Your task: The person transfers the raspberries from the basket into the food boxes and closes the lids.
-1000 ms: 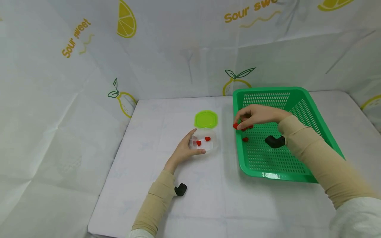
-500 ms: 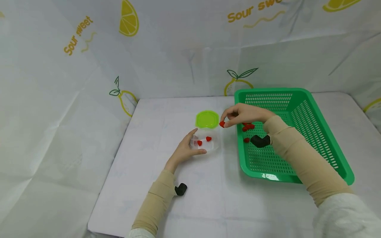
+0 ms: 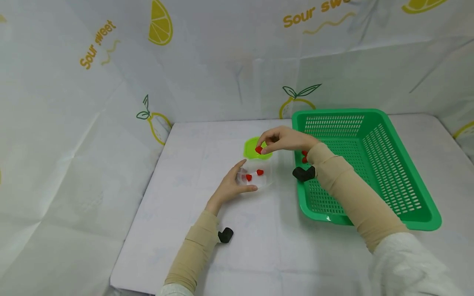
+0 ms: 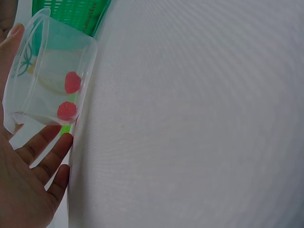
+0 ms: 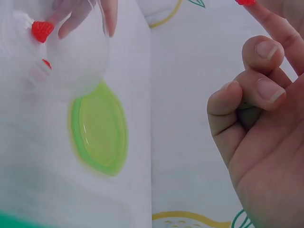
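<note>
My right hand [image 3: 285, 139] pinches a red raspberry [image 3: 259, 150] between thumb and fingertips, above the green lid in the head view. In the right wrist view its other fingers are curled in, and only the edge of this raspberry [image 5: 245, 2] shows at the top. My left hand [image 3: 229, 186] holds a clear plastic container [image 4: 52, 61] from its left side, thumb at the near side and index finger at the far side. Two raspberries [image 4: 72, 82] lie on the container's bottom. The yellow-green lid [image 5: 102, 133] lies flat just behind the container, partly covered by my right hand in the head view.
On the right of the white table [image 3: 237, 255] stands a green slotted basket [image 3: 403, 164]. A few raspberries [image 3: 305, 156] lie at its left side, partly hidden by my right wrist. A lemon-printed cloth [image 3: 222, 61] hangs behind the table.
My right hand has carried one raspberry left, from over the basket's edge to above the lid. My left hand and the container have stayed in place.
</note>
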Demonstrator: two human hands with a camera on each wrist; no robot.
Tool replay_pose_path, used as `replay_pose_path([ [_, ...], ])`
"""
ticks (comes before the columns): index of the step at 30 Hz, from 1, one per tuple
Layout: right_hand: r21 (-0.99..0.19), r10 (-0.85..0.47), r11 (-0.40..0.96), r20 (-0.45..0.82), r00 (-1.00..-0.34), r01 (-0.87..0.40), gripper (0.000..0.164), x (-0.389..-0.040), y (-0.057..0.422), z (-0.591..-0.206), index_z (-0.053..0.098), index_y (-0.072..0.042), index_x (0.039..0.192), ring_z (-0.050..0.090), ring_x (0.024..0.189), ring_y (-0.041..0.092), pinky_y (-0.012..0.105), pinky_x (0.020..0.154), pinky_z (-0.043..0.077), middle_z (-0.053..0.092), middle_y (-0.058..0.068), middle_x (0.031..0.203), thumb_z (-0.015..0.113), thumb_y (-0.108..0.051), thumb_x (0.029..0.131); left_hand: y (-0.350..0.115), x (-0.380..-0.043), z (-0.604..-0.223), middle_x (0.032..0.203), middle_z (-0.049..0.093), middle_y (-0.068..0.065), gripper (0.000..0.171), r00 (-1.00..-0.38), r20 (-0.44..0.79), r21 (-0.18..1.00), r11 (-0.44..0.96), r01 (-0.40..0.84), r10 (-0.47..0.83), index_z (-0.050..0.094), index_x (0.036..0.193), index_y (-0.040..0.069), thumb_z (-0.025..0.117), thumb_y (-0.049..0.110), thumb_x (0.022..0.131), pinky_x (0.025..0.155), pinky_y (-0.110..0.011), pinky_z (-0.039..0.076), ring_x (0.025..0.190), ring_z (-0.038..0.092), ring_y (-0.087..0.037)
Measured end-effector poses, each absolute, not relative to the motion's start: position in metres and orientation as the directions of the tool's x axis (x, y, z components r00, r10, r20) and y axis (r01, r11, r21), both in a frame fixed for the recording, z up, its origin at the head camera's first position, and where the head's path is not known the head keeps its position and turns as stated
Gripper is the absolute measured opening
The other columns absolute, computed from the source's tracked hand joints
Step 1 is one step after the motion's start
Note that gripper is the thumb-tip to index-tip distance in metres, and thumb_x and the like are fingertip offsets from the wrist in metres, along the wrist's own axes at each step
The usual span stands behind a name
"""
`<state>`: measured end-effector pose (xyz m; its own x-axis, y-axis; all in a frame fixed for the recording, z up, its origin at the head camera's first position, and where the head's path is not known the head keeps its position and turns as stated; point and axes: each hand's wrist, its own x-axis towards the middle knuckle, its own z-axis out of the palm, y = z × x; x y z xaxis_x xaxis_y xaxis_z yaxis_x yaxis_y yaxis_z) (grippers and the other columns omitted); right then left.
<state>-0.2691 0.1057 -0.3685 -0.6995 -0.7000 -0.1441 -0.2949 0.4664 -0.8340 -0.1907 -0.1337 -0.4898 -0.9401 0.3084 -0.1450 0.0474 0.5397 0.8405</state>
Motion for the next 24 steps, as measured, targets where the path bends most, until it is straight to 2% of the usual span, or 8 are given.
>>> replay_pose_path([
  [10,-0.859,-0.74,0.426,-0.15,-0.656,-0.284,0.024,-0.28,0.087,-0.376,0.067,-0.015,0.105,0.039,0.059,0.014,0.026,0.058,0.037,0.046,-0.001,0.066,0.068,-0.028,0.085,-0.134,-0.19,-0.488,0.134,0.046,0.002,0.097,-0.939,-0.145,0.848,0.528,0.044,0.312,0.023,0.144,0.041,0.079,0.053,0.066,0.11,-0.053,0.029,0.131,0.037,-0.021],
  [15,-0.862,-0.739,0.441,-0.191,-0.646,-0.25,0.024,-0.285,0.082,-0.383,0.066,-0.012,0.105,0.04,0.059,0.014,0.026,0.057,0.036,0.046,-0.001,0.065,0.069,-0.024,0.084,-0.134,-0.19,-0.488,0.135,0.046,0.002,0.097,-0.938,-0.145,0.848,0.527,0.045,0.314,0.023,0.144,0.041,0.078,0.053,0.066,0.111,-0.053,0.028,0.133,0.035,-0.021],
  [19,-0.853,-0.732,0.468,-0.227,-0.643,-0.231,0.024,-0.287,0.079,-0.388,0.067,-0.013,0.104,0.039,0.058,0.014,0.026,0.058,0.035,0.046,-0.001,0.064,0.07,-0.024,0.083,-0.134,-0.189,-0.488,0.137,0.045,0.002,0.097,-0.938,-0.147,0.852,0.522,0.042,0.315,0.022,0.143,0.043,0.079,0.053,0.065,0.111,-0.054,0.027,0.135,0.033,-0.022],
  [24,-0.84,-0.746,0.482,-0.243,-0.62,-0.25,0.024,-0.289,0.077,-0.394,0.067,-0.012,0.105,0.038,0.057,0.014,0.024,0.056,0.034,0.046,-0.003,0.062,0.069,-0.022,0.084,-0.135,-0.19,-0.489,0.138,0.044,0.002,0.098,-0.938,-0.149,0.849,0.527,0.042,0.314,0.021,0.144,0.043,0.078,0.054,0.065,0.111,-0.053,0.027,0.136,0.032,-0.022],
])
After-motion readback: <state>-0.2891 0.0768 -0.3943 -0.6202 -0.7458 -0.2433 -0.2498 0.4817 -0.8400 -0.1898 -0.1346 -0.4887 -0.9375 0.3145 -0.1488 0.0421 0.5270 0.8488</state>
